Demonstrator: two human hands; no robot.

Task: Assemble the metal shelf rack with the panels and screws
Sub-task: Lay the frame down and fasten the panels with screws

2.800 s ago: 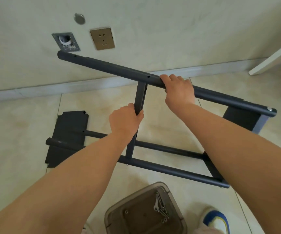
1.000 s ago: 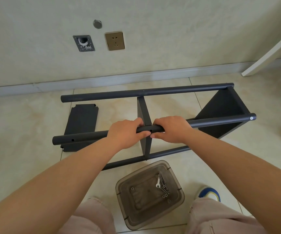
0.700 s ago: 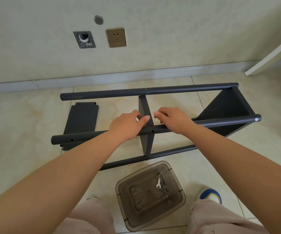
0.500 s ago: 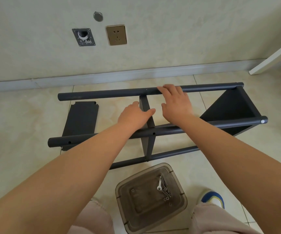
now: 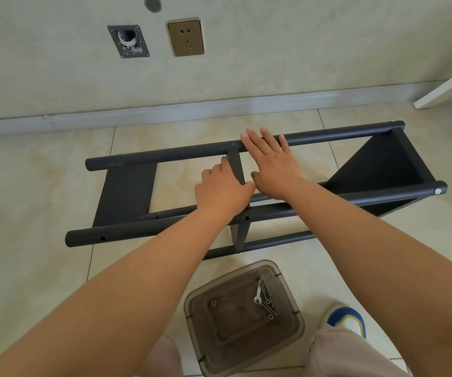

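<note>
A dark grey metal rack frame [image 5: 328,137] lies on its side on the tiled floor, its long tubes running left to right. A middle panel [image 5: 235,164] stands edge-up between the tubes, and an end panel [image 5: 377,170] closes the right end. My left hand [image 5: 223,187] grips the middle panel's top edge. My right hand [image 5: 272,165] lies flat, fingers spread, over the far tube beside that panel. A loose panel [image 5: 125,194] lies flat on the floor under the frame's left end.
A translucent brown plastic box [image 5: 287,336] with several screws [image 5: 267,297] and a small wrench sits on the floor near my knees. A blue and white shoe [image 5: 345,318] is at lower right. The wall and baseboard [image 5: 165,111] run behind; a white furniture leg [image 5: 447,87] leans at right.
The frame was turned from tilted up to lying level on the floor. Both hands left the near tube and moved forward; the left now holds the middle panel, the right rests on the far tube.
</note>
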